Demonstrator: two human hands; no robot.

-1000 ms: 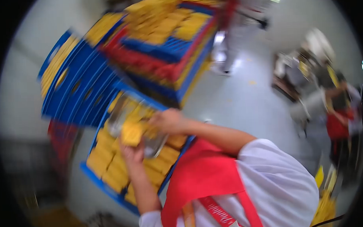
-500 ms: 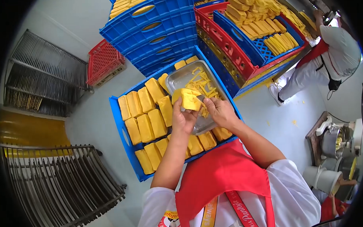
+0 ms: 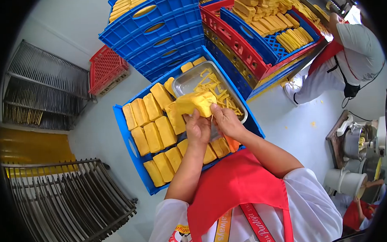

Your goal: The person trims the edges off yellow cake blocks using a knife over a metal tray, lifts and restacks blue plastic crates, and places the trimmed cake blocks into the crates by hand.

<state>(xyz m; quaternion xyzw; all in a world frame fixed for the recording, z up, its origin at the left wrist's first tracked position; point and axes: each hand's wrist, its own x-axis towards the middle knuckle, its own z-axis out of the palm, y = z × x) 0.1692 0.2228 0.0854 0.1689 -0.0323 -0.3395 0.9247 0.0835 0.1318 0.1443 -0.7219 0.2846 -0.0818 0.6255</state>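
My left hand [image 3: 199, 128] is closed round the underside of a yellow bread loaf [image 3: 196, 103], held tilted above a metal pan [image 3: 184, 84]. My right hand [image 3: 227, 121] is closed at the loaf's right end, thumb and fingertips touching it. From under that hand an orange-looking length of the knife [image 3: 232, 143] points down toward my apron; the rest of it is hidden by my fingers. Thin yellow trimmings [image 3: 220, 92] lie in the pan. The pan rests in a blue crate [image 3: 132, 142], beside rows of yellow loaves [image 3: 153, 137].
Stacked blue crates [image 3: 156, 41] rise behind. A red crate [image 3: 237, 42] with loaves and slices stands at the back right. Someone in white [image 3: 349, 60] works beyond it. Metal racks [image 3: 68, 202] stand at left, near a red crate on the floor [image 3: 108, 69]. Pots [image 3: 345, 186] are at right.
The loaf has turned and now lies more lengthwise across my left hand. The knife blade has left the loaf's face and swung down below my right hand. The view has shifted slightly.
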